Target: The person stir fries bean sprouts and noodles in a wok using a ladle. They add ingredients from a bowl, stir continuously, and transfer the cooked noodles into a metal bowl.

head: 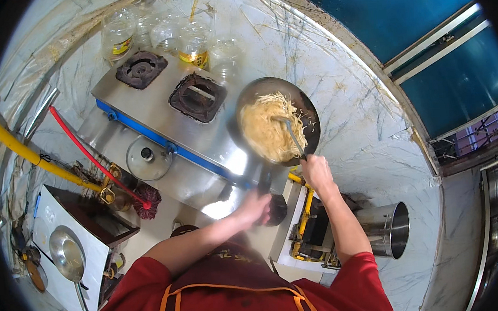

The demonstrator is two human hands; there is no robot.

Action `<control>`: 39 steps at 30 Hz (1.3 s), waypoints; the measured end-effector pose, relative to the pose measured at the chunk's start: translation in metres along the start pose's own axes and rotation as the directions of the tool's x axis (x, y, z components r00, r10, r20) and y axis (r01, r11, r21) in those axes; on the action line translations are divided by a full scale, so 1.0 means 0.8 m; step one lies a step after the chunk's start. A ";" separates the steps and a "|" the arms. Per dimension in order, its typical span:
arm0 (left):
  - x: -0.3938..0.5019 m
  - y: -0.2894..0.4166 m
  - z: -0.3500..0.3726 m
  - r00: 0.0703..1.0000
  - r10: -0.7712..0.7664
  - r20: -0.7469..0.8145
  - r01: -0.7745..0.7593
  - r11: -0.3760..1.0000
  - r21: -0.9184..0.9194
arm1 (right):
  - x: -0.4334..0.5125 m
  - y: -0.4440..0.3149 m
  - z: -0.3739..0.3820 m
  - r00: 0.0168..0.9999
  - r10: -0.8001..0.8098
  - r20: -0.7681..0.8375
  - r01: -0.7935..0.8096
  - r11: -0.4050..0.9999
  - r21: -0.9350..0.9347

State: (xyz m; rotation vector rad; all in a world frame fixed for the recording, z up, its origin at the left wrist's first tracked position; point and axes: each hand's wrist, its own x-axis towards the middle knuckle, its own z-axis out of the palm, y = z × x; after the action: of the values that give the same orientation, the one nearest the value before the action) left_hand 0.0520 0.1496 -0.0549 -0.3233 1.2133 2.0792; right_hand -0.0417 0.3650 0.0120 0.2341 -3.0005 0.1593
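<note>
My left hand [255,208] is closed around the dark handle [265,177] of a wok [310,103], and it looks slightly blurred. Pale noodle-like strands [269,132] fill much of the wok, with a few stuck on its right inner wall. My right hand [317,172] grips a long-handled metal cooking utensil [292,131]. Its working end sits among the strands, so I cannot tell whether it is a ladle or a turner. The wok hangs at the right end of a stainless steel gas stove [141,104]; what lies beneath it is hidden.
Two burners [198,97] are left of the wok. Several plastic bottles [192,42] line the wall behind. A glass lid [148,158] lies before the stove's blue front. A metal pan [66,250] rests on a side table [45,217]. At right stands a steel pot [382,230].
</note>
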 end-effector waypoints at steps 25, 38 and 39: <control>0.002 0.000 -0.003 1.000 0.013 -0.007 -0.013 1.000 -0.015 | 0.005 -0.022 0.007 0.966 0.132 0.222 -0.105 0.986 -0.129; 0.008 -0.006 -0.003 1.000 0.018 -0.024 -0.019 1.000 -0.011 | 0.012 0.007 0.017 0.933 0.006 0.359 0.012 0.999 -0.048; 0.008 -0.006 -0.003 1.000 0.013 -0.019 -0.013 1.000 -0.018 | 0.015 0.015 0.017 0.934 0.136 0.331 -0.106 0.989 -0.106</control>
State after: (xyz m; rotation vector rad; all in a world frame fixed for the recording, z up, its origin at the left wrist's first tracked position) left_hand 0.0503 0.1518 -0.0632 -0.3447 1.2113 2.1036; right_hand -0.0570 0.3736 -0.0012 0.0719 -3.3559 -0.0011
